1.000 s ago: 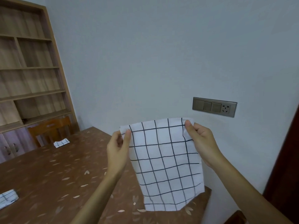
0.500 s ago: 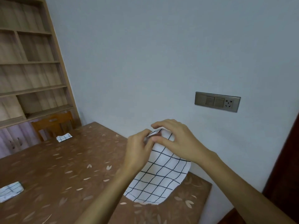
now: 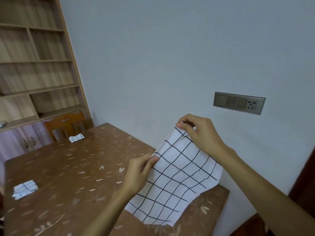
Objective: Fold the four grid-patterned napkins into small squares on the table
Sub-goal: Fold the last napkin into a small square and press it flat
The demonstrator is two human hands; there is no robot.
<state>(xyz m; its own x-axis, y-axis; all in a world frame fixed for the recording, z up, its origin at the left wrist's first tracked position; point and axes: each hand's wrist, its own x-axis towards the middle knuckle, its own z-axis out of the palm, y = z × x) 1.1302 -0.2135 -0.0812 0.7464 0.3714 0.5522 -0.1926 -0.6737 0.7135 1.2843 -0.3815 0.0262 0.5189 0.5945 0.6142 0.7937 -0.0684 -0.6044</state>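
A white napkin with a black grid (image 3: 175, 181) hangs in the air above the right end of the brown leaf-patterned table (image 3: 76, 171). My right hand (image 3: 201, 133) pinches its upper corner near the wall. My left hand (image 3: 138, 174) pinches the left edge lower down. The cloth slants down between them and its bottom reaches toward the tabletop. A folded grid napkin (image 3: 25, 189) lies at the table's left side. Another folded one (image 3: 76, 137) lies at the far end by the chair.
A wooden chair (image 3: 65, 125) stands behind the table's far end. An open wooden bookshelf (image 3: 34, 65) with cupboard doors below fills the left. The grey wall on the right carries a switch and socket panel (image 3: 238, 103). Dark wood (image 3: 303, 176) borders the right.
Starting from a flat spread napkin, my hands came together at its top, then parted again. Now the right hand holds a corner high and the left grips the edge lower.
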